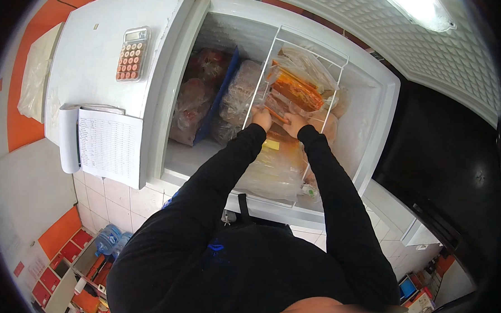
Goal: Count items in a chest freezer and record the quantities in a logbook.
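Observation:
My left hand (262,118) and my right hand (294,124) are both inside a white wire basket (335,97) in an open chest freezer (380,109). Between them runs the orange edge of a plastic packet (277,115), with the fingers of each hand closed on it. Just beyond lies a bag of orange-red food (298,89), with crumpled clear plastic bags (309,61) behind it. Nearer to me, beneath my wrists, a large clear bag with yellowish contents (272,170) fills the basket's front. It bears a small yellow label (271,144). My fingertips are partly hidden.
Left of the basket lie wrapped frozen packages (241,87), a blue divider (218,95) and bags of reddish frozen food (193,102). A calculator (132,56) and a clipboard with a printed sheet (109,146) rest on the white surface at left. The raised freezer lid (451,51) stands behind.

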Demonstrator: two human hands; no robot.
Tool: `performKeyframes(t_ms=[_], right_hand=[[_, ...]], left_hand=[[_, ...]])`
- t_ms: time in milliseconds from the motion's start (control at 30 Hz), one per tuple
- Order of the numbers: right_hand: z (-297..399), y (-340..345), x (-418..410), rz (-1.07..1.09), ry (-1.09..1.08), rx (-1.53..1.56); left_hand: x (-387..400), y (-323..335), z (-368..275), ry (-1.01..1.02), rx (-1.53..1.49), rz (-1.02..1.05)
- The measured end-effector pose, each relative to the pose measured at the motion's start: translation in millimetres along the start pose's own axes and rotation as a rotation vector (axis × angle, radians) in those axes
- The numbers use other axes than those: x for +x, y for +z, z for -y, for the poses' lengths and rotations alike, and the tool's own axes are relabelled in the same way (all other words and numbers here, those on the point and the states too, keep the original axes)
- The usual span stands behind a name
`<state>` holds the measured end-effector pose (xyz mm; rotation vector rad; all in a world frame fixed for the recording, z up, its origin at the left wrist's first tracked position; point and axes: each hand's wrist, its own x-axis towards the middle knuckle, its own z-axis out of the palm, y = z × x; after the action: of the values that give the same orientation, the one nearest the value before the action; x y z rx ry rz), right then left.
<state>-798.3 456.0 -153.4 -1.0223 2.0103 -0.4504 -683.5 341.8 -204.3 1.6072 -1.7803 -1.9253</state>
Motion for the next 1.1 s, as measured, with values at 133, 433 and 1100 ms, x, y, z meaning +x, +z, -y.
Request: performKeyframes(t_ms=[133, 433, 1100], right_hand=[[30.1, 6.2, 16.2, -0.083, -0.078, -0.021], [18.4, 1.7, -3.0, -0.127, -0.084, 0.026], [8.5, 31.7, 8.5, -0.334, 0.039, -0.1]], left_hand=[[2.3, -19.3, -3.4, 0.081, -0.18, -0.037], [-47.1, -23.5, -95.4, 0.355, 0.62, 0.006], [-17.5, -33.5, -50.9, 0.378, 0.583, 0.138]])
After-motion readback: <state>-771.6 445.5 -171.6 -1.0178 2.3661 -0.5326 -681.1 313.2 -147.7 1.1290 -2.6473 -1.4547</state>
